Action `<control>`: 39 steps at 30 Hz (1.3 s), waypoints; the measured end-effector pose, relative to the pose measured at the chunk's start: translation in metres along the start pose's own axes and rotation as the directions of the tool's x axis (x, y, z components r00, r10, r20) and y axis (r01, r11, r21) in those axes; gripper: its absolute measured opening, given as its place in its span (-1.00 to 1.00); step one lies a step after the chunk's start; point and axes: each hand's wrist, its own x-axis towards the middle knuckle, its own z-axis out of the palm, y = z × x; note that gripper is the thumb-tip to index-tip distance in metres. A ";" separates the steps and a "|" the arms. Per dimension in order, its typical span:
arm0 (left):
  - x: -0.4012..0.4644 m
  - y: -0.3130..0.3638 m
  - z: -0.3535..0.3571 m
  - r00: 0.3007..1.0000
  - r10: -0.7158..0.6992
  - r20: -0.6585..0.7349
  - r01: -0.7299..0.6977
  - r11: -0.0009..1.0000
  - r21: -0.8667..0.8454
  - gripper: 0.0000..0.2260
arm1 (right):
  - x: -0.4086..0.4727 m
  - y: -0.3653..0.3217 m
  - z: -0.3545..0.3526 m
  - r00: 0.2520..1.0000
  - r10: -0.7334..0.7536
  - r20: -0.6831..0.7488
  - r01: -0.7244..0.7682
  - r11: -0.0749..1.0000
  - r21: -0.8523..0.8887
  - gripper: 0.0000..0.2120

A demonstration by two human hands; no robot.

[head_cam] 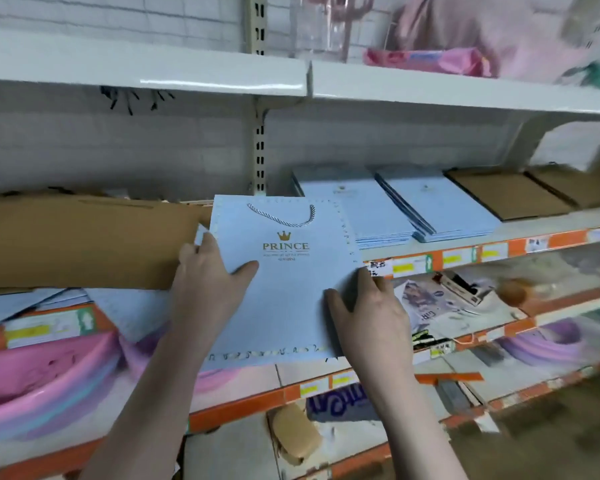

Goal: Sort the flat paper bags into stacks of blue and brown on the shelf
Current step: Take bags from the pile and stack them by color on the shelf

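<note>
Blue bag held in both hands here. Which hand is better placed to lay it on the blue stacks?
Probably the right hand. It grips the blue bag on the edge facing the blue stacks, which lie to the right on the shelf. The left hand holds the far edge, beside the cardboard box.

Pale blue bag with gold crown and lettering; blue stacks; brown stacks
</note>
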 end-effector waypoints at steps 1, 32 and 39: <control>-0.001 0.011 0.010 1.000 0.011 0.003 -0.011 1.000 0.003 -0.48 | 0.005 0.013 -0.004 1.000 0.015 -0.013 -0.015 1.000 0.000 -0.69; 0.105 0.247 0.276 0.997 0.067 -0.044 -0.069 0.996 -0.053 -0.39 | 0.299 0.275 -0.022 0.996 -0.064 -0.058 0.068 0.994 0.086 -0.73; 0.106 0.298 0.339 0.998 -0.035 -0.049 0.035 0.999 -0.001 -0.75 | 0.368 0.341 -0.026 0.985 -0.169 0.021 0.167 0.982 0.094 -0.73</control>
